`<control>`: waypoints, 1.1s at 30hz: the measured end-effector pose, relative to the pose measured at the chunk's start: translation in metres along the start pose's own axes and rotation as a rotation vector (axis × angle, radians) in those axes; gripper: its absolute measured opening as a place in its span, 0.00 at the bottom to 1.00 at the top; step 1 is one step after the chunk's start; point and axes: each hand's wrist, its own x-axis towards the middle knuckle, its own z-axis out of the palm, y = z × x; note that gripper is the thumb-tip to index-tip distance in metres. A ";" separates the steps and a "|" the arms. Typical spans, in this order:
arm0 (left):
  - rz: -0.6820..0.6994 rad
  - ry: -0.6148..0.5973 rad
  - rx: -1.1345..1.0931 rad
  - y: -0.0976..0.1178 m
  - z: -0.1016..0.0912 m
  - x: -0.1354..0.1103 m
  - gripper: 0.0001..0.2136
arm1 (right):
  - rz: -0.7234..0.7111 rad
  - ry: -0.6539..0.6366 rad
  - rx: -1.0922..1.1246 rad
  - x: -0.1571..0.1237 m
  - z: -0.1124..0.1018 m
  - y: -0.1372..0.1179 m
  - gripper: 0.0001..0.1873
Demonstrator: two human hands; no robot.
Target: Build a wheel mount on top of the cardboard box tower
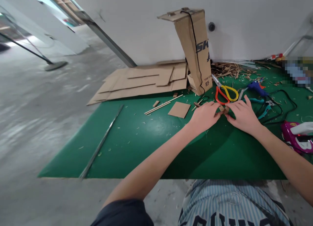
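Observation:
My left hand (205,116) and my right hand (243,116) meet above the green table, fingertips nearly touching. Between them is a small piece of cardboard (221,108), pinched by the fingers of both hands and partly hidden by them. Just beyond the fingertips lie scissors (225,91) with one red and one yellow handle loop. Left of my left hand rest a square of cardboard (179,109), thin wooden sticks (160,106) and a little cardboard block (156,104). Pliers with teal handles (265,111) lie right of my right hand.
A tall cardboard box (195,51) with a black cord stands at the back. Flat cardboard sheets (144,79) lie left of it, scraps (227,70) right. A blue glue gun (258,88) and a magenta-and-white device (297,136) sit rightward. Clear strips (102,141) cross the table's left side.

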 end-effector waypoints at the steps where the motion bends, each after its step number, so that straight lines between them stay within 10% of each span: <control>1: 0.012 0.003 -0.108 0.000 0.003 0.003 0.11 | -0.017 0.043 0.014 0.000 -0.002 -0.001 0.16; 7: -0.096 0.020 -0.832 -0.010 0.010 0.014 0.04 | -0.062 0.132 -0.020 0.005 -0.020 -0.003 0.18; 15: -0.380 0.058 -1.241 -0.024 0.002 0.005 0.04 | 0.586 -0.259 -0.426 0.043 -0.025 0.065 0.24; 19: -0.382 0.064 -1.298 -0.027 0.006 0.003 0.05 | 0.822 -0.455 -0.364 0.057 -0.014 0.096 0.26; 33: -0.223 0.081 -1.135 -0.033 0.019 -0.002 0.08 | 0.914 -0.204 -0.356 0.061 -0.005 0.110 0.22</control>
